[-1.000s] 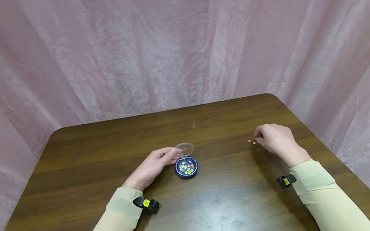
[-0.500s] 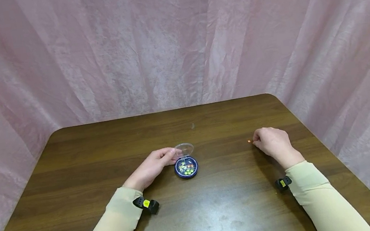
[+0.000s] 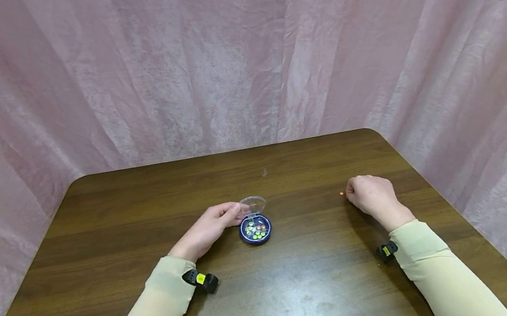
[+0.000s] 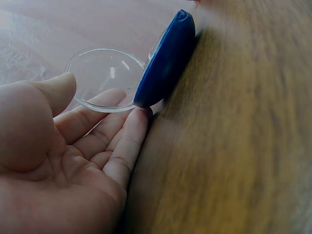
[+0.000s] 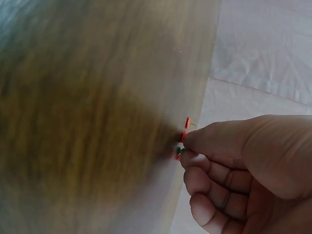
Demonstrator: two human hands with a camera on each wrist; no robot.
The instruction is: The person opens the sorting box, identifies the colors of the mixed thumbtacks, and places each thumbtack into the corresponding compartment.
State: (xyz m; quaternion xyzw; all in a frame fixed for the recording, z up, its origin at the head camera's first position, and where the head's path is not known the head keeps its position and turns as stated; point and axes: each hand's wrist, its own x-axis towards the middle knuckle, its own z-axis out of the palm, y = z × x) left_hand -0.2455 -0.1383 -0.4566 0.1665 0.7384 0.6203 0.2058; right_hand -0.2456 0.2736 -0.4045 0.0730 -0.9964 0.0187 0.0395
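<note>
My left hand (image 3: 212, 227) holds the raised clear lid (image 3: 253, 200) of a small round blue case (image 3: 257, 242). The left wrist view has the thumb at the lid's rim and the fingers behind it, with the little fingertip by the blue base (image 4: 168, 61). Small green and orange pieces lie inside the case. To the right, my right hand (image 3: 374, 200) is low over the table, thumb and forefinger pinching a small red-and-green piece (image 5: 179, 154), partly hidden by the fingertips. Another red piece (image 5: 188, 122) lies just past the thumb tip; from the head, one orange piece (image 3: 341, 193) shows there.
The brown wooden table (image 3: 141, 196) has rounded far corners, and a pink curtain (image 3: 221, 75) hangs behind and beside it. A faint pale mark (image 3: 264, 172) lies toward the table's far edge. Both wrists wear black camera bands.
My right hand has moved slightly left and nearer, its fingers closing in over the pieces; fewer orange pieces show beside it now. The left hand and case have stayed put.
</note>
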